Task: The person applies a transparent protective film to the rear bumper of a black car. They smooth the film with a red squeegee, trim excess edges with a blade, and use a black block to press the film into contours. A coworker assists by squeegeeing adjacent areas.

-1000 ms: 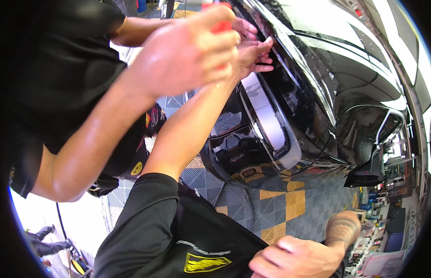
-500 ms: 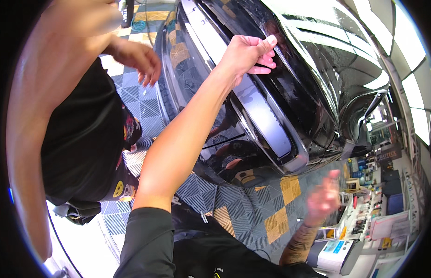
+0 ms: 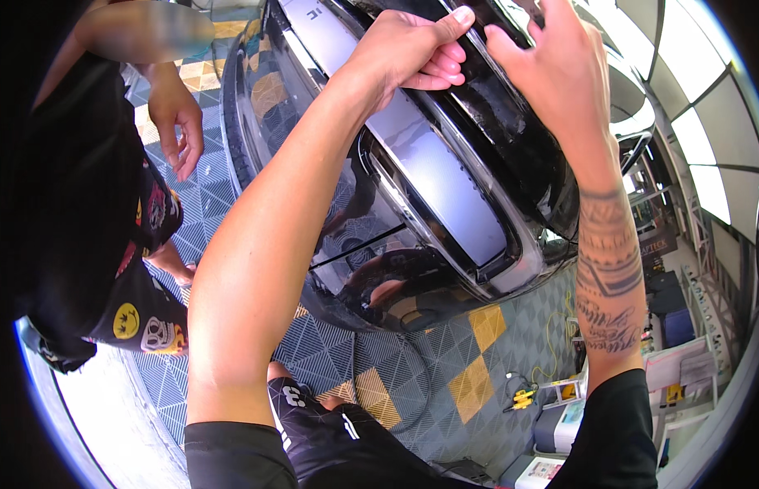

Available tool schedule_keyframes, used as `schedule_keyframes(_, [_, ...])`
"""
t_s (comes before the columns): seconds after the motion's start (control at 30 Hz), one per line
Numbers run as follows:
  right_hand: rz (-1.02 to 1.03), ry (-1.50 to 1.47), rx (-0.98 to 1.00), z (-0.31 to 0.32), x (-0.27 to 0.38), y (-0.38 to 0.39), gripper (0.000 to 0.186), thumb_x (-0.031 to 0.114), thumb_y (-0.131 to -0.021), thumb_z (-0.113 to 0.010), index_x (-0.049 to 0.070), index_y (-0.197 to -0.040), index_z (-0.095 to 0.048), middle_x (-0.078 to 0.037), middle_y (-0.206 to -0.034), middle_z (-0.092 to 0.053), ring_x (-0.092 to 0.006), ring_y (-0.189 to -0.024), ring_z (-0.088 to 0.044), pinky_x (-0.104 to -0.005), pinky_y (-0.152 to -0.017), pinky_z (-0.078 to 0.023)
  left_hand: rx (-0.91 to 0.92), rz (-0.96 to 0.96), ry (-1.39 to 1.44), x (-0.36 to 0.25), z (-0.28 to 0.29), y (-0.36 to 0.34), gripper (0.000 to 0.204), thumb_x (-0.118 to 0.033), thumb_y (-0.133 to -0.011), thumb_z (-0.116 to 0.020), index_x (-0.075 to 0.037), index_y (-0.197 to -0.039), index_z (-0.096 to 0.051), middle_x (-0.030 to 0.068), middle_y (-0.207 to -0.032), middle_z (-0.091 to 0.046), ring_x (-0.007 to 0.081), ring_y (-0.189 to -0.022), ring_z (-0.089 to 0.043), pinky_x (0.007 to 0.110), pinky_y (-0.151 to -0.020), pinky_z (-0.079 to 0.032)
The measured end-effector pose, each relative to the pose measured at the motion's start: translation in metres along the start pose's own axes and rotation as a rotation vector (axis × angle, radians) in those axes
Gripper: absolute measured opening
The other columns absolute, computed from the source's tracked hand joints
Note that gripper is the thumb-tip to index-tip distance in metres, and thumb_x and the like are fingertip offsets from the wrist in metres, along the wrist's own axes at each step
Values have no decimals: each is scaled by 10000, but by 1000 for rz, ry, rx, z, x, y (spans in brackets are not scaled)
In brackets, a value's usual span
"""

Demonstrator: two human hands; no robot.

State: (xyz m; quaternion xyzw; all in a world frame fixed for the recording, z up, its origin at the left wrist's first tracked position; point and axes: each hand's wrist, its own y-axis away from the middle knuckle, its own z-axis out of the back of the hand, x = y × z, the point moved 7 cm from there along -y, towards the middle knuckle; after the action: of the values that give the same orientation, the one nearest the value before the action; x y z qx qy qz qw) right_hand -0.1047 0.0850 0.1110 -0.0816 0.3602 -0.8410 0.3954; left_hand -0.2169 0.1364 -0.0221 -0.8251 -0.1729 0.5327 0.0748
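A black car (image 3: 518, 134) with a glossy, wet-looking body fills the upper middle, and a long silvery panel (image 3: 436, 175) runs across it. Above that panel my left hand (image 3: 408, 49) is closed, thumb pressed against the bent forefinger at the edge of the dark bodywork. Whatever lies in that pinch is too thin or hidden to make out. My right hand (image 3: 559, 73) is over the car's upper body, to the right of the left one. Its thumb and fingers are apart, with some fingertips at the picture's upper edge.
At the left stands another person in black, one hand (image 3: 176, 122) hanging loosely beside the car. Grey and yellow tiles (image 3: 469, 387) cover the floor. Lower right are a yellow cable item (image 3: 522, 399), boxy machines (image 3: 559, 428) and cluttered shelving (image 3: 681, 367).
My right hand has come up from the lower right to the car's body. My left hand keeps its pinch. The other person's hand has lowered, and the view has shifted.
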Motion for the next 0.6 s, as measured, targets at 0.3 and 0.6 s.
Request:
schedule_keyframes(0.3, [141, -20, -185, -21, -5, -2, 418, 184, -704, -737, 10, -1014, -517, -220, -776, -629, -418, -750, -632, -472, -671, -481, 6, 17, -6, 23, -2, -4, 393, -337, -959, -611, 35, -836, -643, 99, -760, -630, 225, -729, -702, 299, -703, -609])
schedule_keyframes(0.6, [17, -312, -205, 7, 5, -2, 174, 127, -859, -693, 11, -967, -622, -99, -667, -645, -123, -575, -585, -280, -579, -488, -9, 64, 54, 3, -4, 3, 430, -395, -921, -663, 23, -816, -664, 89, -701, -657, 184, -622, -696, 279, -579, -600])
